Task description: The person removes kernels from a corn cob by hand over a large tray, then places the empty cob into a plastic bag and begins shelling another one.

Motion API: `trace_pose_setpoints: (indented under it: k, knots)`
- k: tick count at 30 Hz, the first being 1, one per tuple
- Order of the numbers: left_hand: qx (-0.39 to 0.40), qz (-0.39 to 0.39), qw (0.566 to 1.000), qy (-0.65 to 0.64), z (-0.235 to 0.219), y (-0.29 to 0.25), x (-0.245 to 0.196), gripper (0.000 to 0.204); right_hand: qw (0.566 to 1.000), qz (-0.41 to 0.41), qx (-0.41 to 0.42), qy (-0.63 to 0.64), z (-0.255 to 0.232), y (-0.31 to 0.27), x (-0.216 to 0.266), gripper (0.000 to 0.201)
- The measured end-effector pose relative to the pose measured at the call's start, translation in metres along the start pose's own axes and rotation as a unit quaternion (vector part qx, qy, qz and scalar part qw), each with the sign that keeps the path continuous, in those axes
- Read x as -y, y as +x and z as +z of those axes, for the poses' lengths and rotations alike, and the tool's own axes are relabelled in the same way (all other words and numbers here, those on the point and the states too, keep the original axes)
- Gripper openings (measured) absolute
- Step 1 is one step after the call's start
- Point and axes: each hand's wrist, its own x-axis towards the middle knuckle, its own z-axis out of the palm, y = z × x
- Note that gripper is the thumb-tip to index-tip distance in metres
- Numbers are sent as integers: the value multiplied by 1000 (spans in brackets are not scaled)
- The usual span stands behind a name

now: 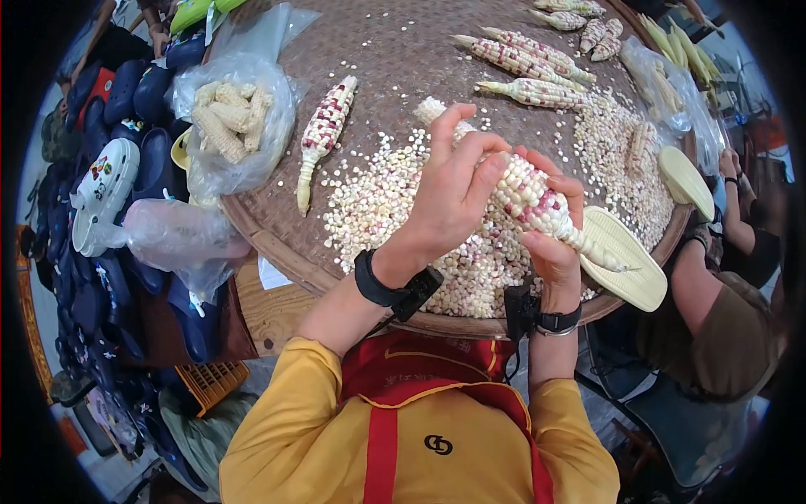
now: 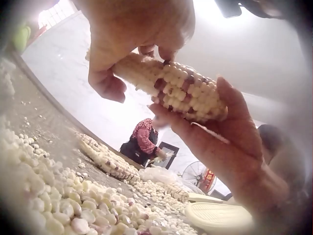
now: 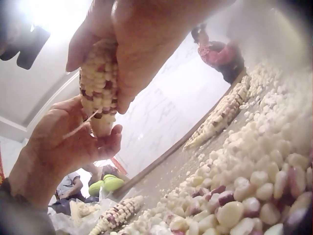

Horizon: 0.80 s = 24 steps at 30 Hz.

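Both hands hold a partly shelled ear of corn (image 1: 527, 197) over the round tray, its kernels white and purple-red. My left hand (image 1: 449, 189) grips the bare far part of the cob, thumb at the edge of the kernels. The right hand (image 1: 558, 223) wraps the kernel-covered part near the stem. In the left wrist view the bare cob (image 2: 139, 72) runs under the left hand (image 2: 142, 29), and the right hand (image 2: 230, 139) cups the other end. Below lies a heap of loose kernels (image 1: 378, 193).
On the woven tray (image 1: 369, 50) lie one whole ear (image 1: 327, 118) at left and several ears (image 1: 529, 63) at the back. A bag of bare cobs (image 1: 231, 118) sits at left. Cream slipper soles (image 1: 625, 260) lie at the right rim; another person (image 1: 739, 202) sits beyond.
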Motion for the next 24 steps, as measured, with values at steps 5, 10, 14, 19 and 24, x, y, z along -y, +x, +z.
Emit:
trace_pose_setpoints:
  k: [5, 10, 14, 19, 24]
  knots:
    - [7, -36, 999, -21, -1, 1, 2, 19, 996, -18, 11, -86, -6, -2, -5, 54]
    - [8, -32, 999, -33, -5, 3, 2, 20, 996, -26, 24, -81, -5, -1, -5, 55]
    - [5, -24, 997, -74, -5, 4, 3, 21, 999, -27, -11, -30, 5, 0, 1, 63]
    - [-39, 25, 998, -45, -6, 3, 0, 21, 989, 88, -91, 73, -1, -1, 7, 68]
    - [-52, 31, 998, -21, -2, 0, 0, 16, 986, 117, -93, 68, -4, -5, 3, 63]
